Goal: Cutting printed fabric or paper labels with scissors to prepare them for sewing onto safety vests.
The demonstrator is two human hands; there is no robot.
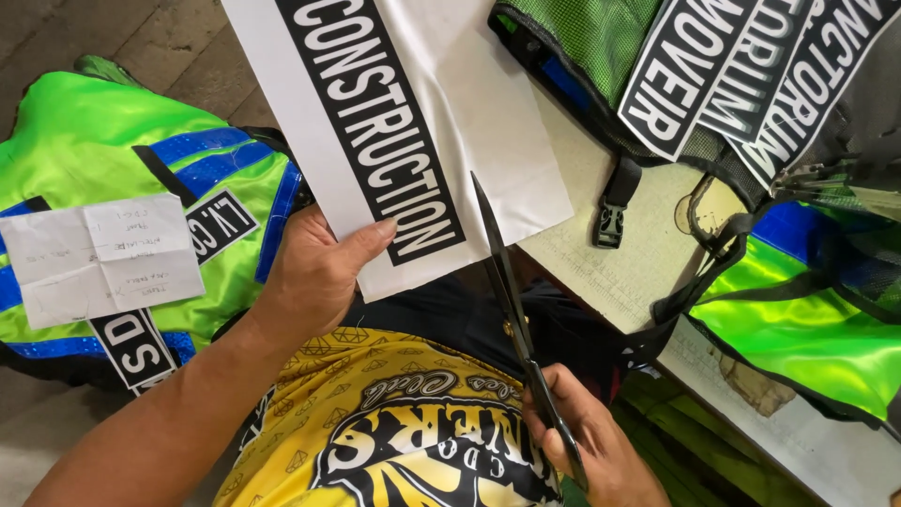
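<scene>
My left hand grips the lower edge of a white sheet that carries a long black printed band with white letters, thumb lying on the band's end. In my right hand is a pair of black scissors, blades together and pointing up, their tip reaching the sheet's lower right part beside the band. Below both hands is my yellow printed shirt.
A neon green vest with blue stripes lies at left with a creased handwritten paper note on it. On the table at right lie more green vests, a black buckle strap and several cut black label strips.
</scene>
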